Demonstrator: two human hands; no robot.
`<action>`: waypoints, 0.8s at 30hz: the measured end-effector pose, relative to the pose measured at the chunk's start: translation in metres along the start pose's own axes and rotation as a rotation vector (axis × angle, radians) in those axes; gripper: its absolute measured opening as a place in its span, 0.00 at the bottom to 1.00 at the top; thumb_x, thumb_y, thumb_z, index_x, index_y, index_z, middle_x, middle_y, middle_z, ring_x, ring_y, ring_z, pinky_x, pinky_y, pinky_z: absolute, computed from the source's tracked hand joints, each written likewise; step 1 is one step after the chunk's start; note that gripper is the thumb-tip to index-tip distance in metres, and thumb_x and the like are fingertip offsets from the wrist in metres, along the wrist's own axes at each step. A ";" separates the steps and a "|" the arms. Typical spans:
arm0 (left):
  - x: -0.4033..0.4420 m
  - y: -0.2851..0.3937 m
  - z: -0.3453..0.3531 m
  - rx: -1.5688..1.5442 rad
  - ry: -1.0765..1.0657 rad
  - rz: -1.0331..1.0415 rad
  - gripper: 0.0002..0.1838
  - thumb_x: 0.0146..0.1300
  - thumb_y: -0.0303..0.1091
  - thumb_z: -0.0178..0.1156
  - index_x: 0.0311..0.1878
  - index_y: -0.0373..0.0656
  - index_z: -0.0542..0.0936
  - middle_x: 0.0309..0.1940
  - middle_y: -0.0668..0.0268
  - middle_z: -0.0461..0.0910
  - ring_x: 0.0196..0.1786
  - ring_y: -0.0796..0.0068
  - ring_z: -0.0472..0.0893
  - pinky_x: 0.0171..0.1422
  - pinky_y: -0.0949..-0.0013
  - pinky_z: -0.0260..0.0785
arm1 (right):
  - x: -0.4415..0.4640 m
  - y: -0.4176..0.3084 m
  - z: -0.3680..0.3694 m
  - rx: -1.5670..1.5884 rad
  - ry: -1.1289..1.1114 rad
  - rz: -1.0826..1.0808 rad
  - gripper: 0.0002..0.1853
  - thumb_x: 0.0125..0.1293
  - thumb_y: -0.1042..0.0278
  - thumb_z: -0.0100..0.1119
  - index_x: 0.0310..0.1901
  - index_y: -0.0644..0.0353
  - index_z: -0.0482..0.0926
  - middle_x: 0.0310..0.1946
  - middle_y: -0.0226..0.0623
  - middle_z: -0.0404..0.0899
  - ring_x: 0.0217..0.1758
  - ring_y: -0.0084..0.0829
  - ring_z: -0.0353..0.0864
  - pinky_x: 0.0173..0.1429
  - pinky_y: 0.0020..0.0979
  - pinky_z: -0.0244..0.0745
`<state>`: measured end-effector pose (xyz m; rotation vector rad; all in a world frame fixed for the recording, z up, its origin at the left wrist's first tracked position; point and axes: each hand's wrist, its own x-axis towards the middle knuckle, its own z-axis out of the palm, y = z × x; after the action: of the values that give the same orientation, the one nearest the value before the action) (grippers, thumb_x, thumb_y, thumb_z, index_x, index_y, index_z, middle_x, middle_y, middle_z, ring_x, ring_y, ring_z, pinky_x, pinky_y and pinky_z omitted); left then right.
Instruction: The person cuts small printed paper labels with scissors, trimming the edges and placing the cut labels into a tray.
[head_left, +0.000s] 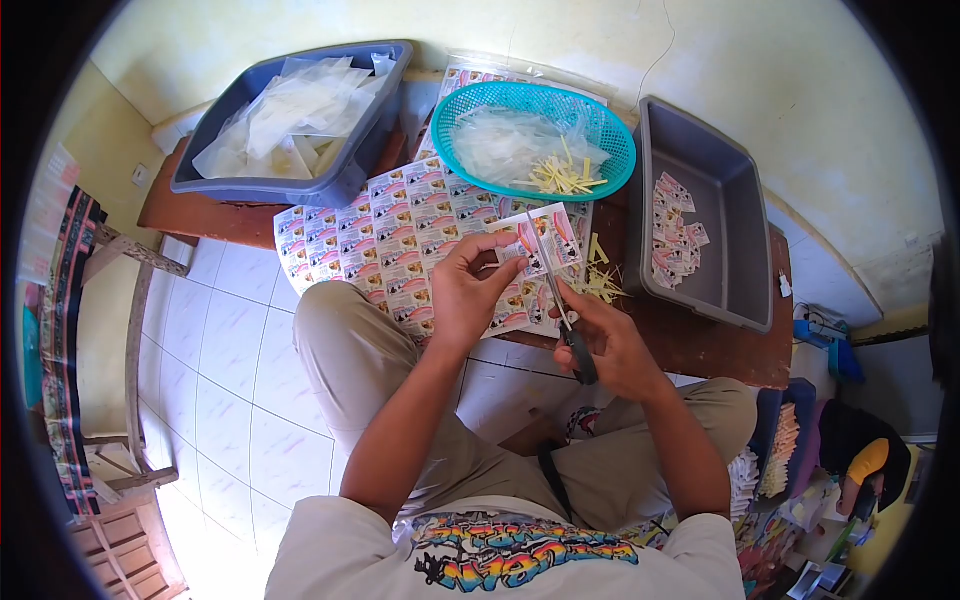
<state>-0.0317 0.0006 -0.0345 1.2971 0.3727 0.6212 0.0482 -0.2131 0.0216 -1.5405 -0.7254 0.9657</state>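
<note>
My left hand (pixel 472 283) pinches a small piece of printed label sheet (pixel 562 240) between thumb and fingers. In my right hand (pixel 612 345) is a pair of scissors (pixel 574 342) with black handles, its blades lying across the label piece. Beneath both hands spread large sheets of printed labels (pixel 375 235), with rows of the same small red and white design. Thin yellowish paper strips (pixel 603 280) lie just right of the held piece. How far the blades are apart is hard to make out.
A teal basket (pixel 480 185) holds clear plastic bags and yellowish strips. At the left, a blue-grey tub (pixel 285 190) is full of translucent plastic sheets. A grey tray (pixel 735 230) at the right contains several cut labels (pixel 675 235). Another person (pixel 868 460) is at the lower right.
</note>
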 end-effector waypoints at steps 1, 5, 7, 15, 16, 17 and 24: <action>0.000 0.000 0.000 0.015 0.002 0.004 0.17 0.66 0.17 0.73 0.57 0.34 0.85 0.49 0.60 0.89 0.50 0.75 0.89 0.53 0.72 0.86 | 0.000 0.000 0.000 -0.015 -0.002 -0.004 0.49 0.65 0.70 0.80 0.85 0.54 0.62 0.57 0.33 0.72 0.50 0.22 0.77 0.53 0.24 0.82; -0.001 0.001 0.001 0.013 0.009 0.007 0.17 0.66 0.18 0.73 0.57 0.34 0.85 0.49 0.59 0.89 0.50 0.75 0.89 0.53 0.72 0.85 | 0.000 0.000 0.000 -0.024 -0.004 -0.007 0.49 0.65 0.71 0.80 0.84 0.55 0.62 0.56 0.32 0.72 0.49 0.21 0.76 0.52 0.23 0.81; -0.002 0.003 0.002 0.007 0.014 0.001 0.16 0.66 0.18 0.73 0.56 0.34 0.85 0.49 0.59 0.89 0.50 0.74 0.89 0.54 0.72 0.85 | 0.000 0.001 -0.001 -0.017 -0.005 -0.004 0.48 0.65 0.72 0.79 0.84 0.55 0.62 0.56 0.32 0.72 0.49 0.20 0.76 0.52 0.23 0.81; -0.001 0.001 0.003 0.007 0.020 0.015 0.16 0.66 0.18 0.74 0.56 0.34 0.86 0.48 0.59 0.89 0.50 0.74 0.89 0.53 0.72 0.85 | -0.001 0.000 0.000 -0.001 0.000 -0.020 0.49 0.65 0.75 0.79 0.84 0.55 0.63 0.57 0.32 0.72 0.48 0.19 0.77 0.52 0.23 0.81; -0.001 0.001 0.003 0.018 0.021 0.006 0.16 0.66 0.18 0.74 0.56 0.34 0.86 0.49 0.59 0.89 0.50 0.74 0.89 0.53 0.72 0.85 | -0.001 -0.001 0.000 -0.001 0.001 -0.015 0.49 0.65 0.75 0.79 0.84 0.55 0.62 0.57 0.32 0.72 0.48 0.19 0.77 0.52 0.23 0.81; -0.001 0.001 0.003 0.017 0.021 0.007 0.16 0.66 0.18 0.74 0.56 0.34 0.86 0.49 0.59 0.89 0.50 0.74 0.89 0.53 0.72 0.85 | -0.001 -0.001 0.001 -0.002 0.002 -0.010 0.49 0.65 0.75 0.79 0.84 0.55 0.62 0.57 0.32 0.72 0.48 0.19 0.77 0.52 0.23 0.81; -0.001 0.001 0.004 -0.001 0.021 0.007 0.16 0.66 0.18 0.74 0.56 0.34 0.86 0.49 0.59 0.89 0.50 0.74 0.89 0.54 0.72 0.85 | -0.002 -0.002 0.001 0.032 0.000 0.004 0.49 0.65 0.76 0.79 0.84 0.55 0.62 0.58 0.32 0.73 0.48 0.19 0.78 0.51 0.22 0.81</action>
<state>-0.0309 -0.0029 -0.0328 1.2926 0.3858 0.6412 0.0466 -0.2139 0.0242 -1.5148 -0.7043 0.9751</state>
